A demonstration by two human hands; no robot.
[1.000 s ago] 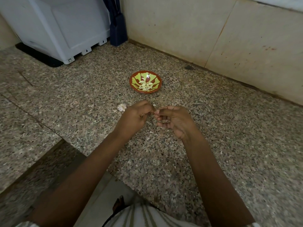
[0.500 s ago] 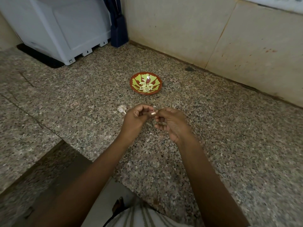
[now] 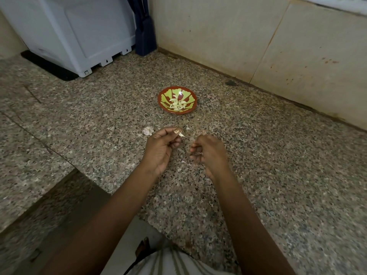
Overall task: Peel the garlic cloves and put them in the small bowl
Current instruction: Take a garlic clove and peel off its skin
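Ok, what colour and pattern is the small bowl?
The small bowl is reddish-brown with light green fan-like panels inside, seen best in the head view.

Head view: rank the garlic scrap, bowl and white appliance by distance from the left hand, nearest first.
1. Garlic scrap, just beyond and left of the left hand, which pinches a clove.
2. Bowl, farther back, slightly right.
3. White appliance, far back left.

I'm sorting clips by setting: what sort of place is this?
Probably a home kitchen: a speckled granite counter meets a beige tiled wall, a white appliance stands at the back, and a small bowl of peeled garlic cloves sits on the counter.
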